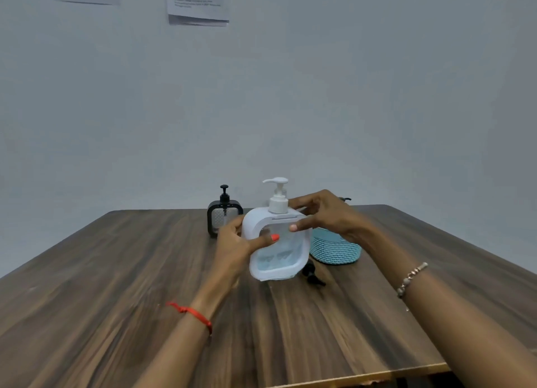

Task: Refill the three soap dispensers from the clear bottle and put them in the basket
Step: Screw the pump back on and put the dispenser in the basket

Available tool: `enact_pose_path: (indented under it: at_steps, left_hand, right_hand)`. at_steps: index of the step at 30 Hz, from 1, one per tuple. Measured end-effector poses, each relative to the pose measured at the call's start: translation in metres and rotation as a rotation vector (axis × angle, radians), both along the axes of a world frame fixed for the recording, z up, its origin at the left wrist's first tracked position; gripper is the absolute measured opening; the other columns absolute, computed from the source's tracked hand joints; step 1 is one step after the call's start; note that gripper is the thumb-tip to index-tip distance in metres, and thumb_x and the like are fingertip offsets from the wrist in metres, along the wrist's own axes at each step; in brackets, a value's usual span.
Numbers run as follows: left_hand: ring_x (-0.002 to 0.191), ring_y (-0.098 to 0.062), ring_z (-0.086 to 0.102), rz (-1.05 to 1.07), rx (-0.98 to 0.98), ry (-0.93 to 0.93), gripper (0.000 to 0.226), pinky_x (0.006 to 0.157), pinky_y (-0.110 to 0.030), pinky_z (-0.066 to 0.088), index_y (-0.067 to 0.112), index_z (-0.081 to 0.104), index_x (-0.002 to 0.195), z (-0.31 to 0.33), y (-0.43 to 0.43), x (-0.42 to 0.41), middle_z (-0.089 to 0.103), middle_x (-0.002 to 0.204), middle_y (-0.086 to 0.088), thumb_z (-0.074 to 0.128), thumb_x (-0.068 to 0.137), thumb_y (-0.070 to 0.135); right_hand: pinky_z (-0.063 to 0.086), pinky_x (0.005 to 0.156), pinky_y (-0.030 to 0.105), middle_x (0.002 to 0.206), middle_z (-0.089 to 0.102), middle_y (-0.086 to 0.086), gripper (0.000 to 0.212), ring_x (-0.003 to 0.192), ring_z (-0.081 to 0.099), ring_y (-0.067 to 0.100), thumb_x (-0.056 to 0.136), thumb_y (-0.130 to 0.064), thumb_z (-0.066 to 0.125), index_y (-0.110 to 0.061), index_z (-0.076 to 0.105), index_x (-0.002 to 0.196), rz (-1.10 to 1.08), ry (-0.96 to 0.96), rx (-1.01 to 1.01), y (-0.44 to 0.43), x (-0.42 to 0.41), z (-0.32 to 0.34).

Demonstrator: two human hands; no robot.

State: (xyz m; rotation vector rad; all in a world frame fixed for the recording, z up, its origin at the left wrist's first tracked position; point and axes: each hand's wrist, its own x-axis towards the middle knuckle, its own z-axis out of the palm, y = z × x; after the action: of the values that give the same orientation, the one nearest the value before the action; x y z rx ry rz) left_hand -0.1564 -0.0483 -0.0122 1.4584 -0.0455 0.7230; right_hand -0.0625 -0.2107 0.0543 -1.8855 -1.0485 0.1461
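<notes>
A white soap dispenser [277, 242] with a white pump is held tilted above the table's middle. My left hand [238, 242] grips its left side, thumb across the clear front. My right hand [322, 213] holds its upper right shoulder near the pump. Some liquid shows at the dispenser's bottom. A black soap dispenser [224, 217] stands upright behind to the left. The light blue woven basket [334, 249] sits to the right, partly behind my right hand, with a dark pump tip poking up behind that hand. The clear bottle is hidden from view.
A loose black pump head [312, 276] lies on the wooden table [116, 300] just below the white dispenser. The table's front edge runs at lower right. A plain wall with taped papers [197, 4] rises behind.
</notes>
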Motion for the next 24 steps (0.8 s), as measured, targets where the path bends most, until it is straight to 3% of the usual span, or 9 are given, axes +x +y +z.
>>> enact_pose_path:
  at_steps: [2, 5, 8, 11, 18, 20, 24]
  left_hand:
    - [0.093, -0.023, 0.066, 0.031, 0.088, 0.002, 0.046, 0.077, -0.038, 0.057, 0.018, 0.062, 0.103, 0.009, -0.012, 0.008, 0.069, 0.100, -0.004, 0.082, 0.063, 0.008]
    - [0.112, -0.018, 0.057, 0.042, 0.238, -0.015, 0.066, 0.093, -0.039, 0.051, 0.021, 0.049, 0.128, 0.028, -0.032, 0.021, 0.058, 0.125, -0.001, 0.079, 0.069, 0.021]
    - [0.138, -0.014, 0.030, 0.004, 0.351, -0.030, 0.076, 0.113, -0.039, 0.030, 0.021, 0.019, 0.148, 0.048, -0.052, 0.034, 0.028, 0.154, 0.003, 0.063, 0.086, 0.026]
    - [0.143, -0.011, 0.015, -0.052, 0.423, -0.026, 0.068, 0.116, -0.032, 0.018, 0.019, 0.009, 0.149, 0.066, -0.070, 0.055, 0.009, 0.158, 0.006, 0.049, 0.095, 0.024]
    - [0.142, -0.022, 0.023, -0.078, 0.418, 0.070, 0.055, 0.117, -0.041, 0.021, 0.014, 0.022, 0.148, 0.086, -0.088, 0.136, 0.022, 0.156, -0.004, 0.041, 0.098, 0.026]
    - [0.143, -0.022, 0.020, -0.079, 0.400, 0.074, 0.052, 0.117, -0.036, 0.018, 0.012, 0.024, 0.147, 0.084, -0.091, 0.154, 0.019, 0.157, -0.004, 0.039, 0.098, 0.024]
    - [0.144, -0.019, 0.016, -0.083, 0.300, 0.066, 0.052, 0.118, -0.038, 0.015, 0.012, 0.025, 0.146, 0.075, -0.089, 0.190, 0.019, 0.156, -0.004, 0.031, 0.100, 0.034]
  right_hand:
    - [0.056, 0.066, 0.020, 0.088, 0.073, -0.007, 0.051, 0.081, 0.068, 0.009, 0.069, 0.006, 0.075, -0.017, 0.065, 0.113, -0.019, -0.003, 0.033, -0.016, 0.003, 0.010]
    - [0.057, 0.077, 0.032, 0.101, 0.071, 0.004, 0.053, 0.088, 0.069, 0.020, 0.066, 0.008, 0.075, -0.013, 0.065, 0.113, -0.085, -0.039, 0.114, -0.036, 0.018, 0.028]
    - [0.057, 0.070, 0.031, 0.102, 0.070, 0.009, 0.054, 0.083, 0.067, 0.021, 0.066, 0.011, 0.074, -0.014, 0.063, 0.112, -0.160, -0.052, 0.186, -0.055, 0.039, 0.052]
    - [0.058, 0.070, 0.031, 0.103, 0.068, 0.005, 0.054, 0.083, 0.066, 0.020, 0.067, 0.012, 0.073, -0.012, 0.063, 0.113, -0.218, -0.077, 0.247, -0.070, 0.061, 0.075]
    - [0.055, 0.078, 0.036, 0.108, 0.065, 0.004, 0.055, 0.093, 0.062, 0.024, 0.070, 0.013, 0.070, -0.018, 0.060, 0.114, -0.293, -0.125, 0.261, -0.075, 0.122, 0.085]
    - [0.053, 0.079, 0.039, 0.110, 0.065, 0.009, 0.056, 0.093, 0.062, 0.024, 0.069, 0.014, 0.070, -0.015, 0.061, 0.116, -0.302, -0.107, 0.291, -0.075, 0.144, 0.077]
    - [0.054, 0.076, 0.030, 0.110, 0.064, 0.007, 0.055, 0.096, 0.061, 0.023, 0.069, 0.017, 0.068, -0.006, 0.061, 0.119, -0.307, -0.097, 0.342, -0.069, 0.182, 0.059]
